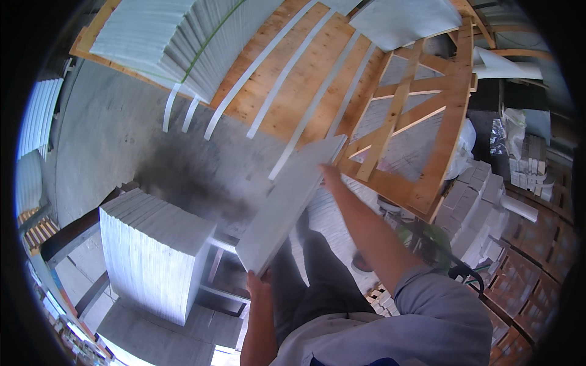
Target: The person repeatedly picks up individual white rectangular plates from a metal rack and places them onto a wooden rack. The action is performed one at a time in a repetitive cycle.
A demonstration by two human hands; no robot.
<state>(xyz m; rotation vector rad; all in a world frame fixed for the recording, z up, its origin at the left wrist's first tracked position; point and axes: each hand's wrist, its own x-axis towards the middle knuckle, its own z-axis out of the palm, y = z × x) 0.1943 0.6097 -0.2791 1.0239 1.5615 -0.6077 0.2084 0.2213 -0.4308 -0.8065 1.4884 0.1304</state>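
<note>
Grey-sleeved forearms rise from the lower edge of the head view. Both hands grip one long pale stone slab, carried flat and tilted, just right of a tall stack of upright slabs, which serves as landmark. Left hand clamps the slab's near end, fingers curled under, elbow bent close to the body. Right hand holds the far edge, arm stretched nearly straight. Beyond the stack stands a slatted wooden crate. To carry well, I judge the slab should stay level, both grips firm, edges kept clear of the stack's corner.
</note>
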